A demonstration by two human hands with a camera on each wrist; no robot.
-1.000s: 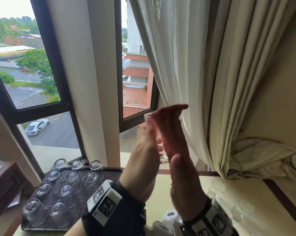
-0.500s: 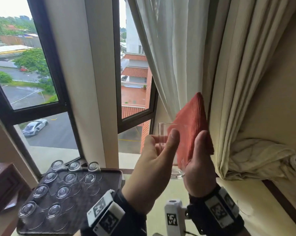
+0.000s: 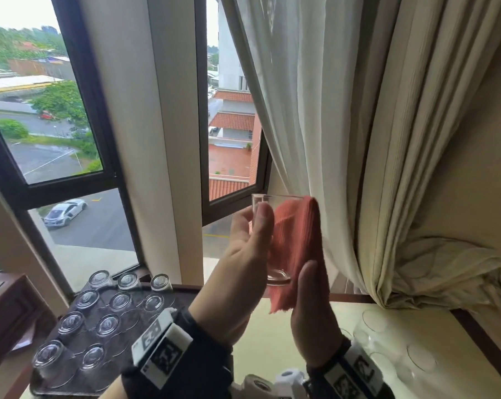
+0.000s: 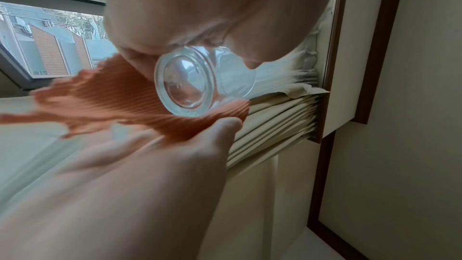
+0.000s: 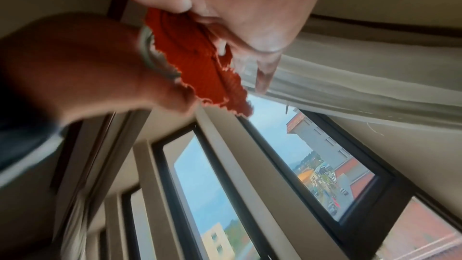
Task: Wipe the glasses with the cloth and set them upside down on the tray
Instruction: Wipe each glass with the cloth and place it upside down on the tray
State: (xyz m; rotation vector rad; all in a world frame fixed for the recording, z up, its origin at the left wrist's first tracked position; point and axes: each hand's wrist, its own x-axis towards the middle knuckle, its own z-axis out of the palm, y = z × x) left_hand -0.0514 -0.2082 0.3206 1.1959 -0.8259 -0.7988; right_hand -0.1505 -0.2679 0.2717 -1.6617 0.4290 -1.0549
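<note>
My left hand (image 3: 258, 226) grips a clear glass (image 3: 278, 276) upright at chest height, thumb on its near side. My right hand (image 3: 312, 298) holds an orange-red cloth (image 3: 296, 240) against the glass's right side, from rim to base. In the left wrist view the thick base of the glass (image 4: 185, 86) faces the camera, with the cloth (image 4: 120, 102) under it. In the right wrist view my right-hand fingers pinch the cloth (image 5: 200, 66). A dark tray (image 3: 180, 295) at lower left carries several upside-down glasses (image 3: 108, 323).
Several upright clear glasses (image 3: 387, 341) stand on the cream tabletop at lower right. Bunched cream curtains (image 3: 416, 269) hang close behind and to the right of my hands. Windows fill the wall ahead. A dark wooden edge (image 3: 13, 312) borders the tray's left side.
The cloth, which stood in a peak above the glass, now lies lower along its right side. My right hand has slid down toward the base. My left hand keeps its grip.
</note>
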